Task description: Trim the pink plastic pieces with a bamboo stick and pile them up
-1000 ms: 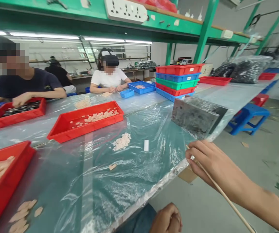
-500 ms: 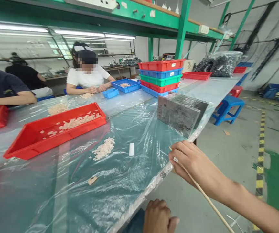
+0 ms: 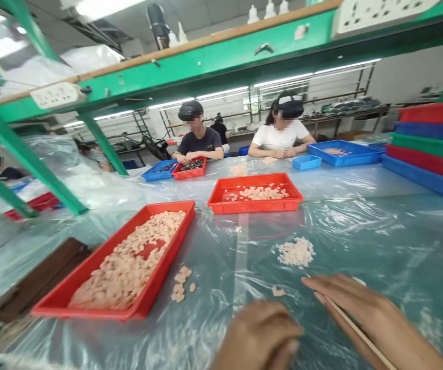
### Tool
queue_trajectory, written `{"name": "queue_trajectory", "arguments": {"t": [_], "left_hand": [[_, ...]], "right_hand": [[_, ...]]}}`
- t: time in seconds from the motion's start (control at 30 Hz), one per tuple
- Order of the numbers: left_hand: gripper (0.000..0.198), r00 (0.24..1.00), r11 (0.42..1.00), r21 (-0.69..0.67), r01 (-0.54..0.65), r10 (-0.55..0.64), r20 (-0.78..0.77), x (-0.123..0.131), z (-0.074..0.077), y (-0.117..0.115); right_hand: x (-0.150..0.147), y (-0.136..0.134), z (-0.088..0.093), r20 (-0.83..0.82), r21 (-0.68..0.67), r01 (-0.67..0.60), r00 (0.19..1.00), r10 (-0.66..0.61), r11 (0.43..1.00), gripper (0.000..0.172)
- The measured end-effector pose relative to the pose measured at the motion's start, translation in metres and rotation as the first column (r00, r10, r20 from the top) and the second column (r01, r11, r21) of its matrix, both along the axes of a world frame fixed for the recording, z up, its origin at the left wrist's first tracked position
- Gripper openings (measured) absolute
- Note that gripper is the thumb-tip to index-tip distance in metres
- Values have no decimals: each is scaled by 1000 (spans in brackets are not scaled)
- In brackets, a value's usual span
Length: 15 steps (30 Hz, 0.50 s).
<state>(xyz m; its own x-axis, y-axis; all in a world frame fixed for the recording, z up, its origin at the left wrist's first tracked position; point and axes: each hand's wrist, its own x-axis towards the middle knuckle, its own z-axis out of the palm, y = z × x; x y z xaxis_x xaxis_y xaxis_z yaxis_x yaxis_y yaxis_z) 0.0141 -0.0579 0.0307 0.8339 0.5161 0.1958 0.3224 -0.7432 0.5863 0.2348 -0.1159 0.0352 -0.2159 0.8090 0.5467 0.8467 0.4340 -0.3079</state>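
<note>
My right hand point(image 3: 363, 311) holds a thin wooden stick point(image 3: 360, 333), which slants down toward the lower right. Just beyond its fingertips lies a loose pile of small white bits point(image 3: 296, 252). My left hand point(image 3: 257, 334) hovers low over the plastic-covered table, its bent fingers blurred by motion; whether it holds anything cannot be made out. A small beige piece point(image 3: 277, 291) lies above that hand. Several similar beige pieces point(image 3: 180, 280) lie farther left, beside a long red tray point(image 3: 169, 264) filled with pale pieces.
A second red tray point(image 3: 255, 206) with pale pieces sits farther back. Two seated people point(image 3: 200, 141) work across the table. Stacked trays point(image 3: 429, 149) stand at right, a brown object point(image 3: 40, 275) at left, and a green shelf beam point(image 3: 206, 64) crosses above.
My view has swung left, bringing the filled red tray into sight. My right hand has moved from the table's edge to over the table with the stick; my left hand has come up over it too.
</note>
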Motion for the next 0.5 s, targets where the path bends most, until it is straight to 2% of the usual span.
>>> {"name": "queue_trajectory", "arguments": {"t": [0.03, 0.1, 0.17, 0.23, 0.3, 0.4, 0.5], "left_hand": [[28, 990, 988, 71, -139, 139, 3, -15, 5, 14], [33, 909, 909, 188, -372, 398, -125, -45, 12, 36], [37, 789, 837, 289, -465, 540, -293, -71, 16, 51], [37, 700, 810, 338, -480, 585, -409, -89, 15, 60], [34, 658, 806, 357, -472, 592, -466, -99, 10, 65], [29, 663, 811, 347, -472, 586, -466, -104, 3, 68], [25, 735, 823, 240, -515, 569, -369, -100, 1, 66]], "right_hand": [[-7, 10, 2, -27, -37, -54, 998, 53, 998, 30], [-22, 29, 3, -70, -104, -144, 988, 137, 984, 22], [-33, 45, 2, -103, -149, -187, 980, 172, 971, 28], [-41, 57, -4, -174, -167, -200, 970, 171, 966, 32], [-46, 64, -13, -302, -193, -181, 946, 117, 964, 28], [-50, 66, -27, -457, -247, -132, 889, 4, 960, 24], [-53, 64, -37, -487, -234, -117, 873, -13, 965, 19]]}}
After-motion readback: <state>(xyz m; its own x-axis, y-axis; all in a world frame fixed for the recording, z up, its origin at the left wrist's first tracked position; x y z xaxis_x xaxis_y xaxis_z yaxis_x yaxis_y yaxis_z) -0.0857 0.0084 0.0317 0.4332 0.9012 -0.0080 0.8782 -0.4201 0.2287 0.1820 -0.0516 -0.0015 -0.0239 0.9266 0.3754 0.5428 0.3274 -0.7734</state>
